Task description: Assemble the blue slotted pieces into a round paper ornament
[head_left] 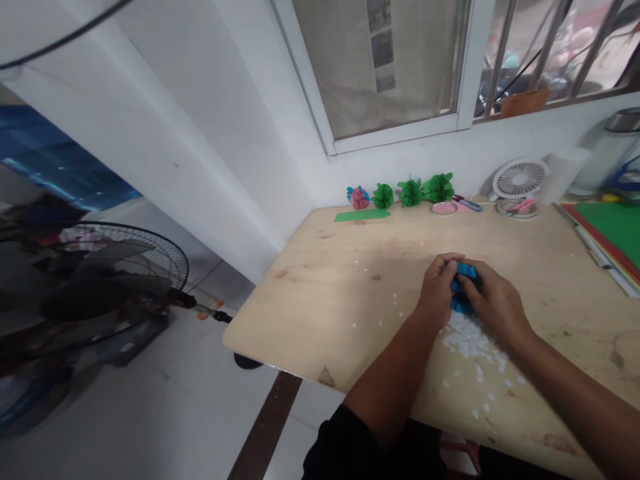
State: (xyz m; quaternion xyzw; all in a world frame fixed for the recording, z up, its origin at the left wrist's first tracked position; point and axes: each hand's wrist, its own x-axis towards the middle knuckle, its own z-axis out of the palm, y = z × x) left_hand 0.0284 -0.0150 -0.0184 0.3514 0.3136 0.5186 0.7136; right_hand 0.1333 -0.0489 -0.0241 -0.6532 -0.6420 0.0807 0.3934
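1 blue pleated piece is held between the left hand and the right hand, both closed around its sides, over the bench. White scraps lie scattered just on its near side. 3 green pleated figures and 1 pink-and-blue figure stand along the wall.
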